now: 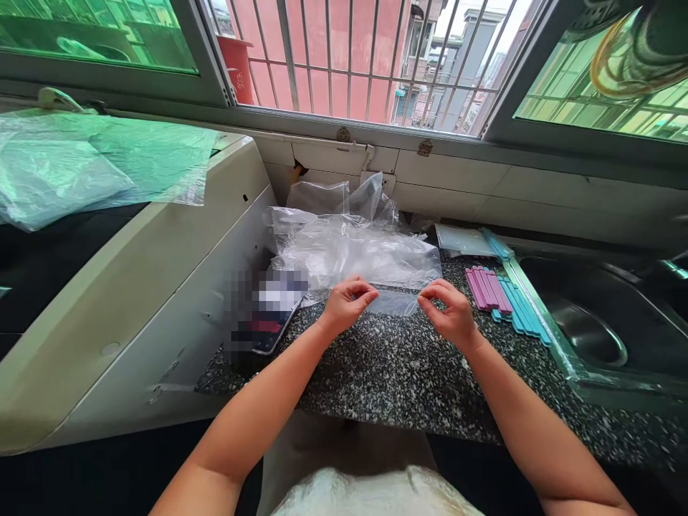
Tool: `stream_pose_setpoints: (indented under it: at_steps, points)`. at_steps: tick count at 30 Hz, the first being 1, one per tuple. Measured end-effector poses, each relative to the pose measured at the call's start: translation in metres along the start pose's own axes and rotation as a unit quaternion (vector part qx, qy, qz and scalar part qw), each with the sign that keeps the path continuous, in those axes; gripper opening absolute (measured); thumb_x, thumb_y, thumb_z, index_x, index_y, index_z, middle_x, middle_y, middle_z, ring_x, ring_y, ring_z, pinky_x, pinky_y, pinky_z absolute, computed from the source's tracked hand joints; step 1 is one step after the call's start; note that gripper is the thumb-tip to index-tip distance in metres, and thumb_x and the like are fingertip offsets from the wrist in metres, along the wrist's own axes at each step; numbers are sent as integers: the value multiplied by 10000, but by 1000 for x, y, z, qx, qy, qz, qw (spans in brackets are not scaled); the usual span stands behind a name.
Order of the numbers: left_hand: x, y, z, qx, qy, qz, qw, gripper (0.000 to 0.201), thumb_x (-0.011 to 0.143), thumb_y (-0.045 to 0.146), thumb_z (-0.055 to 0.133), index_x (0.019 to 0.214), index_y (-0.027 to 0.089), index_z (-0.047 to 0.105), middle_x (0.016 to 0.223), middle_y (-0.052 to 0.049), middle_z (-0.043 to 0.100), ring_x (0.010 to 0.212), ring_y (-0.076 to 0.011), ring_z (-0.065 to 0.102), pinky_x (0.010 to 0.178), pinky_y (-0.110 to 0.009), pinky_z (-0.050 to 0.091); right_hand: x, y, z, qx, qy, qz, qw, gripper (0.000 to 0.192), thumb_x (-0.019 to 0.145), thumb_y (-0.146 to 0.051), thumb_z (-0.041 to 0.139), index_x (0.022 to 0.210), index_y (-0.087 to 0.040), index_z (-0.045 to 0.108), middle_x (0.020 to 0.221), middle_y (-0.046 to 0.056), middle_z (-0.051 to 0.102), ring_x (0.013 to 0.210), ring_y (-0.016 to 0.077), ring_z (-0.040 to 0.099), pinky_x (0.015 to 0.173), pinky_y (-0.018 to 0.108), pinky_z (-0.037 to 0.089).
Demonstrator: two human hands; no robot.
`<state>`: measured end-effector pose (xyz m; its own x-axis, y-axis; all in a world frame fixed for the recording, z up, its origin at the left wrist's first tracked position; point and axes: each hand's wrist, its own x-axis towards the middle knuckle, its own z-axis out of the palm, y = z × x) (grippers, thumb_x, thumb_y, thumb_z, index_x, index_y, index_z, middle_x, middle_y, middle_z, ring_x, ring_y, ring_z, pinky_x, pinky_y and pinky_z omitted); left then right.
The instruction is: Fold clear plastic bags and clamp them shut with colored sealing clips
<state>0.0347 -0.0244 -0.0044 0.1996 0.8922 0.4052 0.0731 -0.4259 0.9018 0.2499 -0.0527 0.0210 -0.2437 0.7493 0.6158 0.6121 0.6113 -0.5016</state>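
A home kitchen: granite counter [408, 373], steel sink [591, 330], barred window [349, 57].

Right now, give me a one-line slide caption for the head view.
Left hand and right hand pinch a clear plastic bag over a speckled counter, beside pink and blue sticks.

light: bright daylight via window [355, 64] | edges: wide-angle bending | blur: pixelated patch [266, 312]

Both forearms reach forward, bare; left hand [347, 302] and right hand [450, 312] face each other, fingers curled into pinches.
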Motion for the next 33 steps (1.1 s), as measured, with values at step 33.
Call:
stream_pose_setpoints:
  at_steps: [33]
  points:
    - [-2,-6,13,-72,-51,-64,994,221,664,361,678,648,141,683,611,-8,540,582,-93,472,549,-231,387,-4,-10,22,29,-7,12,999,149,806,-204,564,656,-200,568,648,11,561,671,151,518,641,294,426]
